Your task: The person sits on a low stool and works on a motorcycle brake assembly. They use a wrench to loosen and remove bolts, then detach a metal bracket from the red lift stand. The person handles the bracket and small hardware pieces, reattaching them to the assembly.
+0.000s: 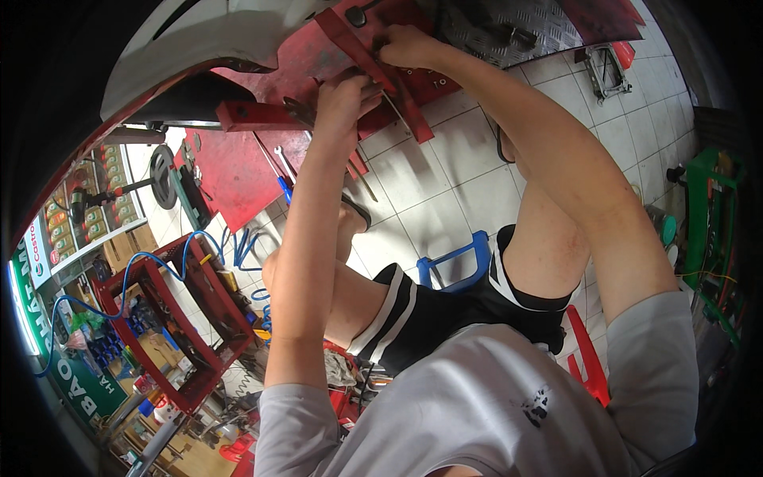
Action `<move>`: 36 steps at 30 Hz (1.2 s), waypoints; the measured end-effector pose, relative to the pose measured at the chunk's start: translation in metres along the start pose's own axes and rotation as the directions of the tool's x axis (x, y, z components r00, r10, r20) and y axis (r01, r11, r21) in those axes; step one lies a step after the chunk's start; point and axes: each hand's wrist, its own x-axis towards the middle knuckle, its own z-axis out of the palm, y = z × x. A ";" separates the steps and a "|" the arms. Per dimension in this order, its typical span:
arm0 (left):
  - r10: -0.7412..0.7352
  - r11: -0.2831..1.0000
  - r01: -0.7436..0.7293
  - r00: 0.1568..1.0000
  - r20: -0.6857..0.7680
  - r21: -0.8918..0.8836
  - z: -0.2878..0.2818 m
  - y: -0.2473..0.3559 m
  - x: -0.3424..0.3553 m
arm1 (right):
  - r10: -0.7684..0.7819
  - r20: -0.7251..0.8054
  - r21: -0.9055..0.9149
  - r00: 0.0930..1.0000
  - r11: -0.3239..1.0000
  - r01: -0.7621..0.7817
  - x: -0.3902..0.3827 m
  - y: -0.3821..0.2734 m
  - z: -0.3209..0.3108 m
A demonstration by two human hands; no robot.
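At the top centre, my left hand [346, 105] is closed, its fingers curled beside a red metal bar [356, 49] that slants down to the right. A dark metal piece [299, 110] shows at the thumb side of that hand; what the fingers hold is hidden. Farther right, my right hand [407, 46] is closed at the bar's other side, fingertips bent down and in shadow, so what they grip cannot be made out. Another red bar [258, 116] lies left of my left hand. Below the hands is a red work surface [238, 171] with small bolts [439, 79] on a red part.
A white vehicle panel [187, 52] hangs above at the upper left. A spanner [284, 161] and a blue-handled screwdriver [284, 189] lie near my left forearm. A red tool trolley [163, 326] with a blue air hose [137, 258] stands left. A green metal frame [699, 215] stands right.
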 end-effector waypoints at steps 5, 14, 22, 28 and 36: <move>-0.003 1.000 0.003 0.999 0.035 0.018 0.008 0.003 0.003 | -0.061 -0.112 -0.102 0.992 0.994 0.050 0.009 0.018 -0.001; -0.004 0.999 0.004 1.000 0.019 0.033 -0.002 -0.002 0.004 | -0.029 0.013 -0.029 0.999 0.999 0.029 -0.006 -0.007 -0.011; 0.000 0.999 -0.001 1.000 0.025 0.042 0.000 -0.002 0.006 | -0.106 -0.048 -0.185 0.993 0.978 0.096 0.006 0.004 -0.002; 0.003 0.998 -0.004 1.000 0.017 0.060 0.003 -0.001 0.006 | -0.080 0.043 -0.073 0.996 0.994 0.083 0.005 0.008 -0.008; -0.044 0.992 0.039 0.998 0.037 0.118 0.001 0.006 -0.005 | -0.079 0.059 -0.094 0.995 0.992 0.084 -0.003 0.002 -0.004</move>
